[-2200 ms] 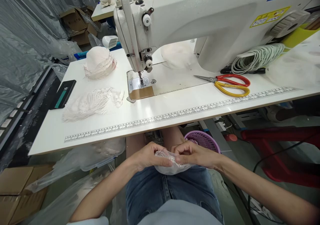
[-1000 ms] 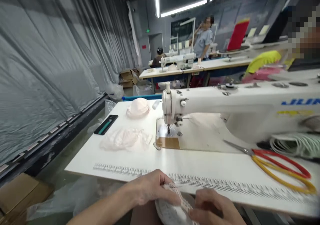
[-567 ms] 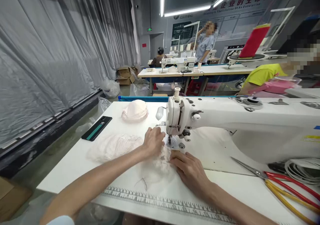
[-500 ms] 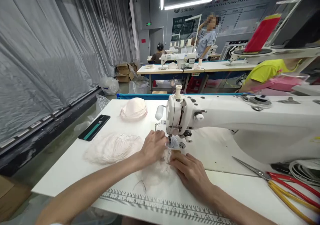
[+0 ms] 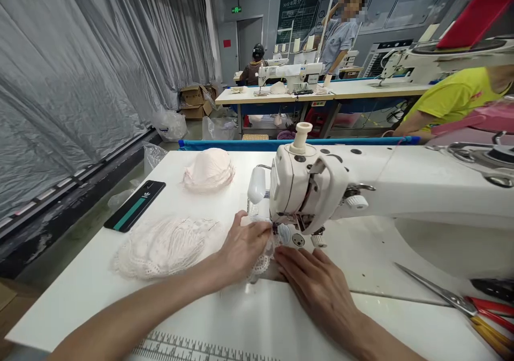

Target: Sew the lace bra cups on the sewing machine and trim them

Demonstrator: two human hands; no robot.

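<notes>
Now, a piece of white lace (image 5: 261, 265) lies at the needle end of the sewing machine (image 5: 291, 184), between the two hands. The left hand (image 5: 243, 246) rests over it with fingers bent and close together; whether they pinch it, I cannot tell. The right hand (image 5: 317, 280) lies palm down, fingers side by side, tips at the lace's right edge; its thumb is hidden, so any grip is unclear. Leftward on the tabletop (image 5: 225, 318) sit a lace pile (image 5: 160, 248), a dark phone (image 5: 135, 205) and a stack of pale cups (image 5: 209, 169). Scissors (image 5: 453, 299) lie right of the hands.
</notes>
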